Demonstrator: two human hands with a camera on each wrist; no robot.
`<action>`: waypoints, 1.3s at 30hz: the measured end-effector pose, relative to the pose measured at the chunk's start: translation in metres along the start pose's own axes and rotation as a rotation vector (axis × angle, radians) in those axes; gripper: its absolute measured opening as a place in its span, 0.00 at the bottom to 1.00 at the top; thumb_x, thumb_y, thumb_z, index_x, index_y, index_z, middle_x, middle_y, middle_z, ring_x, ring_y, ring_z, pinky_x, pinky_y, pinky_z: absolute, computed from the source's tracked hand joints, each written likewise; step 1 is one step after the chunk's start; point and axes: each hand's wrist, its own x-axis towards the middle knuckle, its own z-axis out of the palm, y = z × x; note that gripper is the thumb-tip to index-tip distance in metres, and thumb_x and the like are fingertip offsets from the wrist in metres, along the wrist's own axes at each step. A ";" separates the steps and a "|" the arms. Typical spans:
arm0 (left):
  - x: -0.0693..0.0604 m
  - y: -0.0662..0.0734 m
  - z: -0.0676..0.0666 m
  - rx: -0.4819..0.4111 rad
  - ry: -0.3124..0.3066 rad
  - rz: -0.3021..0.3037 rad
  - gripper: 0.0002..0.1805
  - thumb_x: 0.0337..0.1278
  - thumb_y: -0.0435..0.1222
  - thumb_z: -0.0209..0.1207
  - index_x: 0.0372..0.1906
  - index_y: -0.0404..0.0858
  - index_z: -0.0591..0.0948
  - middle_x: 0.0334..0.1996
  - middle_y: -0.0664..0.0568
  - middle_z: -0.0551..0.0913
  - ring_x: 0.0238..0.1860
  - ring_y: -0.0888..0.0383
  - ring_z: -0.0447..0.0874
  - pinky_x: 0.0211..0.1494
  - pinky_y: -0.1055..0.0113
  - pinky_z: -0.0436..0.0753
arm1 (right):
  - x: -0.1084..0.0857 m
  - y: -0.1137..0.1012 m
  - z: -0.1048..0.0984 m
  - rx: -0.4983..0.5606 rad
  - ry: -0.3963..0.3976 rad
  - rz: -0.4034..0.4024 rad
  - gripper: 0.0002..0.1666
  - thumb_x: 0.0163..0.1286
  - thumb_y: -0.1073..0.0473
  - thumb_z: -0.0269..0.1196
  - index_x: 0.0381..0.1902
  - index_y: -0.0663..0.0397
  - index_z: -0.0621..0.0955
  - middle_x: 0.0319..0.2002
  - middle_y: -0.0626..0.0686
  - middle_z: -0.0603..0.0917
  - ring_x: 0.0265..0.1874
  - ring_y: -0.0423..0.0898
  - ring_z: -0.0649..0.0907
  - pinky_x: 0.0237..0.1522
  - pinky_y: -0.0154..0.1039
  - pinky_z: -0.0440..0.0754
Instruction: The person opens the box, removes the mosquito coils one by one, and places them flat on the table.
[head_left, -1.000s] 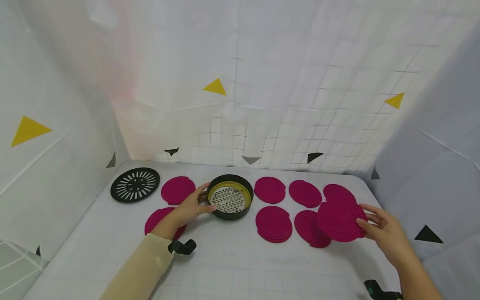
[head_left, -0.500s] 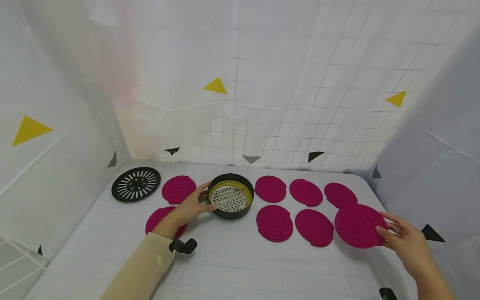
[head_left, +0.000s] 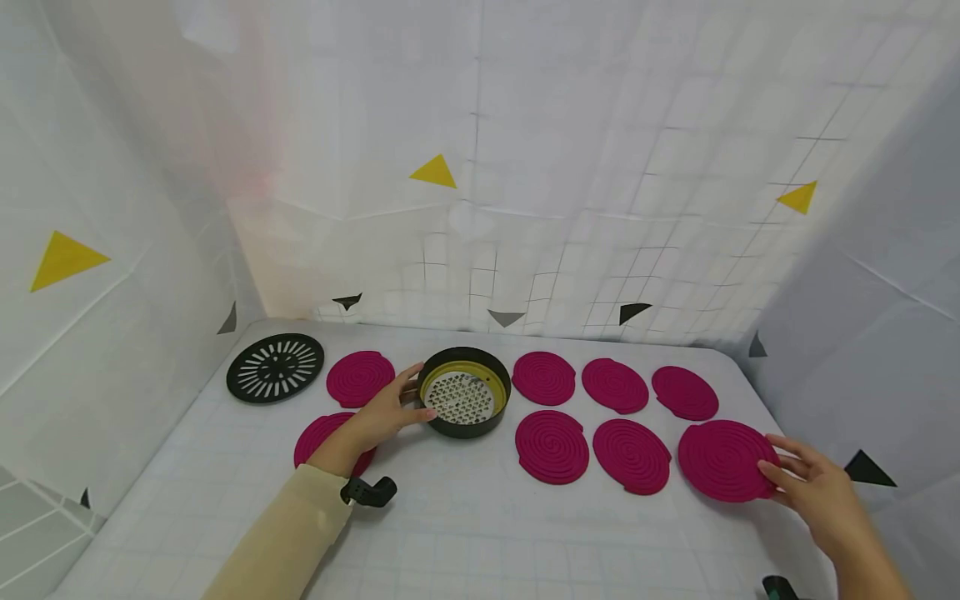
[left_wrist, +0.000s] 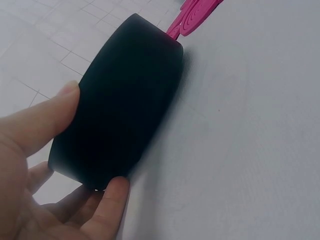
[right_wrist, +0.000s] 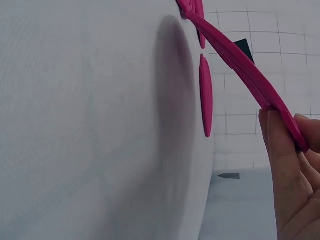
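My right hand pinches a magenta coaster with spiral ridges by its right edge, thumb on top. In the right wrist view the held coaster tilts above the table, and a shadow lies under it. My left hand grips the left side of a round black holder, which has a yellow inner ring and a perforated pale bottom. From the left wrist, only the dark outer wall of the holder shows between thumb and fingers.
Several matching coasters lie in two rows right of the holder, among them one coaster beside the held one. Left of it lie two more, the nearer coaster partly under my left forearm. A slotted black disc sits at the far left.
My right hand has carried its coaster to the right and lowered it, off the coasters it overlapped in view. The left hand and the holder stay in place.
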 end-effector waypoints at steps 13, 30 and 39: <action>-0.001 0.000 0.001 -0.011 -0.003 0.007 0.52 0.56 0.44 0.72 0.79 0.58 0.53 0.76 0.44 0.60 0.77 0.43 0.54 0.66 0.35 0.67 | 0.008 0.022 -0.002 0.139 -0.077 0.034 0.36 0.71 0.54 0.66 0.71 0.59 0.66 0.35 0.33 0.80 0.33 0.34 0.85 0.37 0.36 0.87; 0.001 -0.002 0.000 -0.026 -0.019 0.023 0.52 0.56 0.44 0.72 0.80 0.56 0.52 0.77 0.42 0.59 0.77 0.42 0.53 0.67 0.35 0.66 | 0.027 0.035 -0.002 0.118 -0.139 0.100 0.44 0.74 0.54 0.63 0.74 0.72 0.55 0.37 0.34 0.78 0.34 0.33 0.84 0.40 0.34 0.86; 0.000 -0.002 0.001 -0.043 -0.024 0.031 0.51 0.57 0.42 0.71 0.80 0.55 0.52 0.76 0.41 0.59 0.77 0.41 0.52 0.66 0.33 0.66 | 0.043 0.037 -0.010 0.114 -0.265 0.140 0.43 0.76 0.61 0.60 0.74 0.76 0.50 0.40 0.42 0.82 0.36 0.37 0.85 0.41 0.37 0.87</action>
